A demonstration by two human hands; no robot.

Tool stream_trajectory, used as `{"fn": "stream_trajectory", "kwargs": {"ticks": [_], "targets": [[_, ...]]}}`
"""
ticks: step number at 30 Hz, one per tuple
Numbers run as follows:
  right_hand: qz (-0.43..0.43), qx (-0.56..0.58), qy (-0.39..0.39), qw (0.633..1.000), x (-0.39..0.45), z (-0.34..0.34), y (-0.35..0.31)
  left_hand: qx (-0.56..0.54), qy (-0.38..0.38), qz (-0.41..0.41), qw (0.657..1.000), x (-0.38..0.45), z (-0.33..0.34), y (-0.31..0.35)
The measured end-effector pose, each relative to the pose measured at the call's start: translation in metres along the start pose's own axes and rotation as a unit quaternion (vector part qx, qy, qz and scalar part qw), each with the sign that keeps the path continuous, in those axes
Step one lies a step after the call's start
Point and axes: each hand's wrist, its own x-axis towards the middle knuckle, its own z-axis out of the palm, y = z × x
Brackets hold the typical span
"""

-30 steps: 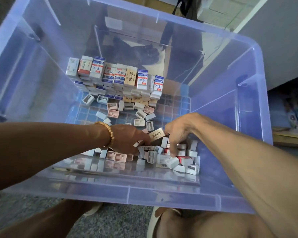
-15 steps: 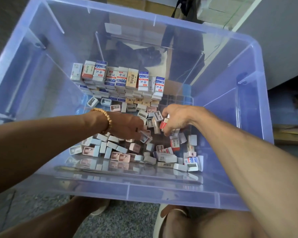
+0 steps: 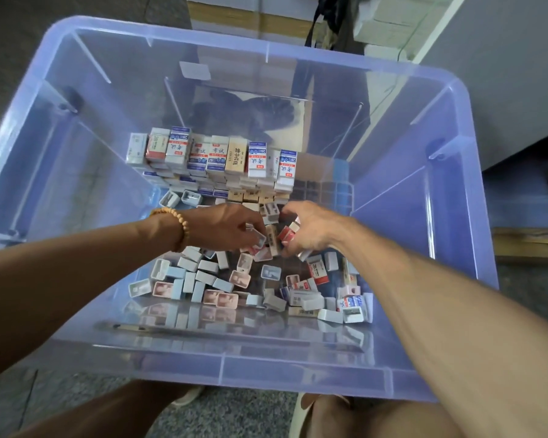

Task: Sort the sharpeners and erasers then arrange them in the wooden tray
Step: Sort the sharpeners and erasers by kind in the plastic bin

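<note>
Both bare forearms reach forward and down from the lower corners of the view, converging toward the middle; the left forearm lies nearly level, coming in from the left edge, with a string of pale beads round its wrist; the left hand (image 3: 231, 230) is turned back-up, its fingers curled downward, thumb and fingertips pinching small pieces at their tips; the right forearm slants in from the lower right, thicker in view as it nears the camera; the right hand (image 3: 310, 229) faces the left one, fingers bent inward, its grip closed round small pieces; the fingertips of both hands nearly meet; bare knees show below.
</note>
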Motion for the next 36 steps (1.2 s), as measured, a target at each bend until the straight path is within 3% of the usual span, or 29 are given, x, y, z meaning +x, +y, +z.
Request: {"fn": "stream_trajectory", "kwargs": {"ticks": [9,19,24,30,36], "targets": [[-0.034,0.032,-0.001,0.999,0.003,0.015,0.0,-0.019,0.026,-0.035,0.999,-0.007,-0.007,-0.015],[-0.108,-0.115,0.034,0.987,0.005,0.034,-0.009,0.029,0.058,-0.095,0.993,-0.012,-0.016,-0.025],[-0.158,-0.21,0.016,0.965,0.002,0.039,-0.012,0.009,0.02,-0.121,0.992,-0.016,-0.013,-0.027],[-0.157,-0.212,0.044,0.964,0.002,0.034,-0.013,-0.003,0.03,-0.134,0.991,-0.02,-0.015,-0.029],[-0.171,-0.263,-0.006,0.95,0.001,0.039,-0.016,-0.04,0.011,-0.147,0.988,-0.019,-0.018,-0.028]]}}
